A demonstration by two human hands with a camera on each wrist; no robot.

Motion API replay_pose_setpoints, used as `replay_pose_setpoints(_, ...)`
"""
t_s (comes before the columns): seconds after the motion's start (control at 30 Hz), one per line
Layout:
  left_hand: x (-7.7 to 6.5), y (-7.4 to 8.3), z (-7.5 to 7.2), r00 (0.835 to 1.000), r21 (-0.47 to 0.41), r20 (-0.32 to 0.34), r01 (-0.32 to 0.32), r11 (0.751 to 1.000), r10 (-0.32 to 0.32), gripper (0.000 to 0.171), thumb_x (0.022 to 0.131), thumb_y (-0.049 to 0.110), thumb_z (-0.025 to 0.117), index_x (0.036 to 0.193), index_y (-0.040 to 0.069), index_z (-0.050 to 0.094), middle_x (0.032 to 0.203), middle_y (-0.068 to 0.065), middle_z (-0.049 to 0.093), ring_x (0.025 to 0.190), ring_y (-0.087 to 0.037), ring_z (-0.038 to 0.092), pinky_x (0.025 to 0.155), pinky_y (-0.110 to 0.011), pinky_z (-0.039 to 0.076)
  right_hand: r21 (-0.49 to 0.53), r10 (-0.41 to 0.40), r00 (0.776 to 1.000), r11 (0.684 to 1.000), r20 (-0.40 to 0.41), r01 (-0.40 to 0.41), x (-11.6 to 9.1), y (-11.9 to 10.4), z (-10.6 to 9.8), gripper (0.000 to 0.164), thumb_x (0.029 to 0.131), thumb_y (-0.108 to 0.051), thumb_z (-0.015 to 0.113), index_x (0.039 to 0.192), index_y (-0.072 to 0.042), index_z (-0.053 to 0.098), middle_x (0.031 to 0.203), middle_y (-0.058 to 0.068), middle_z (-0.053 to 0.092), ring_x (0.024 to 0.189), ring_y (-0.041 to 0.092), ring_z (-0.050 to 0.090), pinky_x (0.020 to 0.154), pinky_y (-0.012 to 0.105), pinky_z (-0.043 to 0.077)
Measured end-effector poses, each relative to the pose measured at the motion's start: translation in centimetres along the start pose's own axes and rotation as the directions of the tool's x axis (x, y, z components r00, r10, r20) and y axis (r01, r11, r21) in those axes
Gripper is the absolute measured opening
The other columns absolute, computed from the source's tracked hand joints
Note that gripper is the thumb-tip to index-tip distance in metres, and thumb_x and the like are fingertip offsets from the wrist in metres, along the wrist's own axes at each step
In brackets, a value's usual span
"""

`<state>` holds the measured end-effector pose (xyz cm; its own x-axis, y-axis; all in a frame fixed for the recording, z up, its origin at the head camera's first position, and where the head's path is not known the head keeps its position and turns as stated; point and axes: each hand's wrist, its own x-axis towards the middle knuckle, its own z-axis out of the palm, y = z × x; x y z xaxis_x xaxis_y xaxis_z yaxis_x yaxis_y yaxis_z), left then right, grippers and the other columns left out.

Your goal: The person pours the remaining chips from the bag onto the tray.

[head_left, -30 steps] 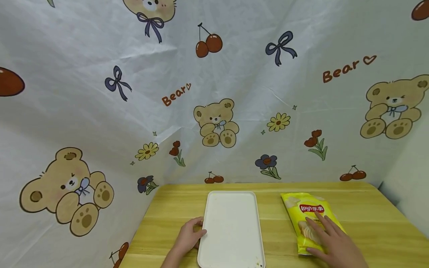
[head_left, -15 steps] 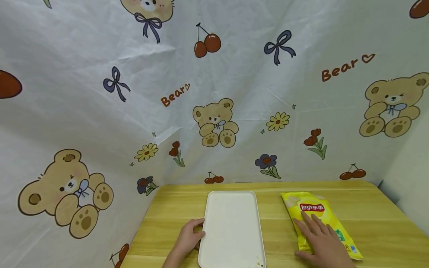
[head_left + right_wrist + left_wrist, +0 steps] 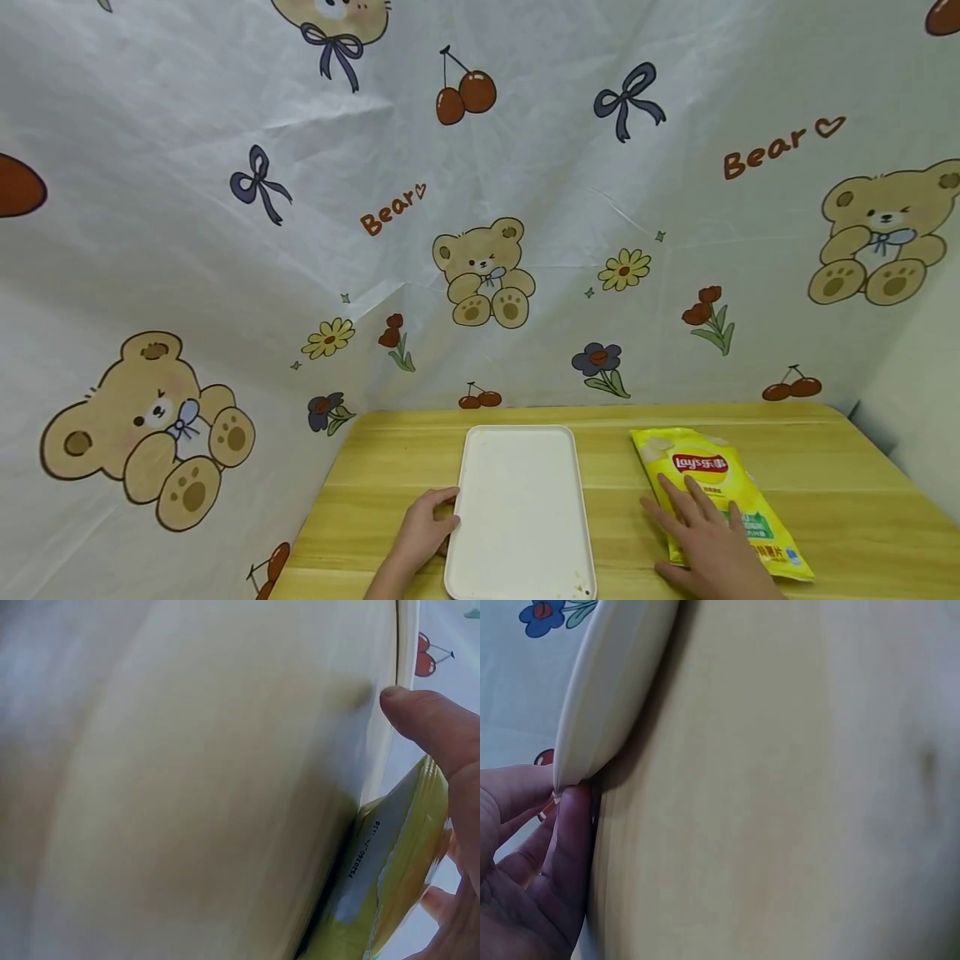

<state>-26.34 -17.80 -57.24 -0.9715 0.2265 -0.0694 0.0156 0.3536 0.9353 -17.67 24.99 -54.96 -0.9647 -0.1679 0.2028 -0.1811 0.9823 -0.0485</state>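
A white rectangular tray (image 3: 517, 517) lies on the wooden table, with a few dark specks near its lower right corner. My left hand (image 3: 422, 532) pinches its left rim; in the left wrist view the thumb and fingers (image 3: 570, 847) meet the tray edge (image 3: 611, 697). To the right lies a yellow Lay's chip bag (image 3: 701, 458), face up. Over its lower left part my right hand (image 3: 708, 542) is spread, fingers apart. In the right wrist view the thumb (image 3: 427, 712) extends beside the bag's end (image 3: 397, 862), off the bag.
The wooden tabletop (image 3: 615, 500) shows between tray and bag. Its back edge meets a white cloth (image 3: 555, 192) printed with bears, flowers and cherries, which also covers the left side. A pale wall (image 3: 911, 400) stands at the right.
My right hand has shifted left across the chip bag, uncovering its lower right corner and green print. The bag, tray and left hand stay about where they were.
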Motion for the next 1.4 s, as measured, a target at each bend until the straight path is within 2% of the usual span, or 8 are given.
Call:
replay_pose_setpoints(0.23, 0.0, -0.2, 0.0, 1.0, -0.03, -0.012, 0.01, 1.0, -0.011, 0.043, 0.09, 0.008, 0.062, 0.133, 0.005, 0.055, 0.128, -0.019, 0.053, 0.067, -0.019, 0.062, 0.047, -0.035, 0.057, -0.038, -0.041, 0.999, 0.998, -0.03, 0.04, 0.3, -0.6, -0.2, 0.071, 0.067, -0.059, 0.075, 0.132, -0.038, 0.056, 0.15, 0.003, 0.042, 0.135, 0.042, 0.036, 0.09, 0.085, 0.024)
replay_pose_setpoints(0.57, 0.0, -0.2, 0.0, 1.0, -0.045, -0.013, 0.019, 0.999, -0.02, 0.044, 0.09, 0.008, 0.063, 0.133, 0.004, 0.056, 0.13, -0.021, 0.054, 0.064, -0.017, 0.064, 0.049, -0.035, 0.057, -0.047, -0.049, 0.996, 0.998, 0.069, 0.052, 0.6, -0.9, -0.2, 0.057, 0.073, -0.022, 0.076, 0.127, -0.033, 0.061, 0.151, 0.005, 0.04, 0.136, 0.042, 0.036, 0.087, 0.082, 0.033)
replay_pose_setpoints(0.77, 0.0, -0.3, 0.1, 0.999, -0.028, -0.023, 0.028, 0.999, -0.029, 0.044, 0.089, 0.006, 0.063, 0.133, 0.005, 0.057, 0.13, -0.025, 0.053, 0.055, -0.017, 0.065, 0.047, -0.036, 0.057, -0.016, -0.04, 0.993, 0.999, 0.108, 0.042, 0.4, -0.3, 0.1, 0.053, 0.078, -0.021, 0.076, 0.128, -0.029, 0.061, 0.155, 0.012, 0.031, 0.137, 0.043, 0.033, 0.088, 0.074, 0.041)
replay_pose_setpoints(0.87, -0.1, -0.4, 0.1, 0.999, -0.014, -0.031, 0.034, 0.999, -0.034, 0.044, 0.089, 0.005, 0.063, 0.132, 0.005, 0.057, 0.131, -0.026, 0.051, 0.052, -0.018, 0.064, 0.047, -0.037, 0.057, 0.023, -0.04, 0.992, 0.999, 0.116, 0.037, 0.2, 0.2, 0.1, 0.061, 0.073, -0.042, 0.078, 0.13, -0.026, 0.061, 0.156, 0.017, 0.027, 0.138, 0.045, 0.03, 0.092, 0.068, 0.044)
replay_pose_setpoints(1.0, 0.0, -0.5, 0.1, 0.999, -0.004, -0.034, 0.029, 1.0, -0.029, 0.044, 0.089, 0.005, 0.062, 0.132, 0.005, 0.057, 0.134, -0.027, 0.049, 0.052, -0.018, 0.064, 0.047, -0.037, 0.057, 0.031, -0.061, 0.993, 0.998, 0.105, 0.058, 0.2, 0.8, 0.1, 0.088, 0.059, -0.073, 0.072, 0.13, -0.023, 0.061, 0.156, 0.018, 0.026, 0.137, 0.046, 0.031, 0.094, 0.062, 0.046)
replay_pose_setpoints(1.03, 0.0, -0.5, 0.1, 0.999, -0.003, -0.033, 0.029, 1.0, -0.029, 0.043, 0.089, 0.006, 0.062, 0.132, 0.006, 0.057, 0.134, -0.027, 0.049, 0.053, -0.018, 0.064, 0.047, -0.037, 0.057, 0.031, -0.077, 0.992, 0.997, 0.1, 0.075, 0.2, 1.0, 0.1, 0.083, 0.062, -0.068, 0.073, 0.129, -0.021, 0.061, 0.156, 0.018, 0.028, 0.136, 0.046, 0.032, 0.094, 0.061, 0.048)
replay_pose_setpoints(1.27, 0.0, -0.5, 0.1, 0.999, 0.014, -0.041, 0.029, 0.999, -0.028, 0.042, 0.09, 0.007, 0.062, 0.132, 0.007, 0.058, 0.136, -0.026, 0.049, 0.05, -0.016, 0.062, 0.046, -0.036, 0.056, 0.046, -0.102, 0.986, 0.994, 0.129, 0.097, 0.5, 1.6, -0.4, 0.111, 0.048, -0.09, 0.057, 0.129, -0.015, 0.06, 0.152, 0.02, 0.032, 0.134, 0.047, 0.034, 0.09, 0.061, 0.049)
replay_pose_setpoints(1.4, 0.0, -0.4, 0.1, 0.999, -0.001, -0.037, 0.024, 1.0, -0.024, 0.042, 0.089, 0.006, 0.062, 0.132, 0.006, 0.058, 0.135, -0.026, 0.049, 0.053, -0.016, 0.063, 0.046, -0.035, 0.057, 0.045, -0.117, 0.986, 0.993, 0.122, 0.112, 0.7, 1.8, -0.4, 0.112, 0.049, -0.092, 0.053, 0.127, -0.013, 0.061, 0.15, 0.02, 0.035, 0.132, 0.047, 0.036, 0.088, 0.061, 0.05)
